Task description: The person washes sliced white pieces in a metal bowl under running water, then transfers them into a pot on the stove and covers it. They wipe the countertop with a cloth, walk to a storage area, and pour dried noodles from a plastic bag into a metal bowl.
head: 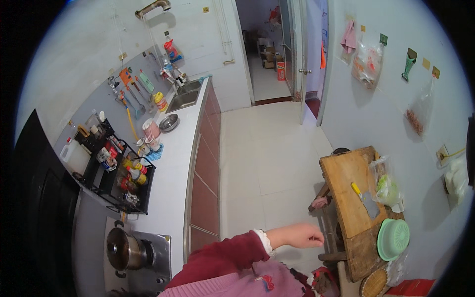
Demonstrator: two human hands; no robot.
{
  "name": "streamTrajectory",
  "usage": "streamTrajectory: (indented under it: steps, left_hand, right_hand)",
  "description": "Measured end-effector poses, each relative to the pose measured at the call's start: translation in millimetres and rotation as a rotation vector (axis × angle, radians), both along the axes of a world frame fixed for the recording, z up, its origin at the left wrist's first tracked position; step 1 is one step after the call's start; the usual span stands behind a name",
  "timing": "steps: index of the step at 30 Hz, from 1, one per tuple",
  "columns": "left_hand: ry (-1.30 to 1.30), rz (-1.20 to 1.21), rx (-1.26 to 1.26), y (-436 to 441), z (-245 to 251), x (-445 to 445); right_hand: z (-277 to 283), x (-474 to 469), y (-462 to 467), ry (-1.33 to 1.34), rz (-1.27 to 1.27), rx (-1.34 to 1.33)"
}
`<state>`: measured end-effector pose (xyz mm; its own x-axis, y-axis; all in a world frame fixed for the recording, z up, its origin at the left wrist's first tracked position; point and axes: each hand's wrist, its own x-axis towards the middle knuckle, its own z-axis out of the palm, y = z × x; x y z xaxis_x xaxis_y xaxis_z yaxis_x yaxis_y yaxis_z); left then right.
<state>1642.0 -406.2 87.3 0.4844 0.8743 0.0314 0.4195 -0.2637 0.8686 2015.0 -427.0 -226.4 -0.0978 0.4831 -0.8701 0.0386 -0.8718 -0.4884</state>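
Observation:
My left hand (pixel 298 236) reaches across in front of my body, in a dark red sleeve with a white frilled cuff. Its fingers are curled in, and no object shows in them. Closest to it is the wooden table (pixel 367 256) at the right. On that table lies a wooden cutting board (pixel 339 174) bearing a cleaver (pixel 368 204) with a yellow handle. Beside the board are a plastic bag of green vegetable (pixel 386 187) and an upturned light green basin (pixel 393 239). My right hand is out of view.
A lidded steel pot (pixel 124 250) stands on the gas stove (pixel 161 256) at the lower left. Along the white counter (pixel 174 167) are a black seasoning rack (pixel 122 182), a steel bowl (pixel 169 123) and a sink (pixel 183 101). A doorway (pixel 265 55) opens ahead; a woven basket (pixel 374 283) sits lower right.

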Motion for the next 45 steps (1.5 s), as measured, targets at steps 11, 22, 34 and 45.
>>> streamTrajectory:
  steps: [11,22,34,45]
  left_hand:
    - [0.007,0.268,-0.004,-36.8,-15.7,-33.3]
    - [0.008,0.586,0.005,-38.6,-17.6,-232.2]
    - [-0.157,0.75,0.029,-2.9,-22.9,-395.8]
    - [-0.483,1.288,-0.138,80.4,-8.2,-603.6]
  right_hand:
    - [17.0,-107.8,61.8,0.121,0.42,-0.022]
    - [58.3,-269.5,187.6,0.005,0.531,0.076]
    - [51.9,-368.2,305.1,-0.15,0.429,0.002]
    - [-33.7,-573.1,528.6,-0.048,0.575,-0.035]
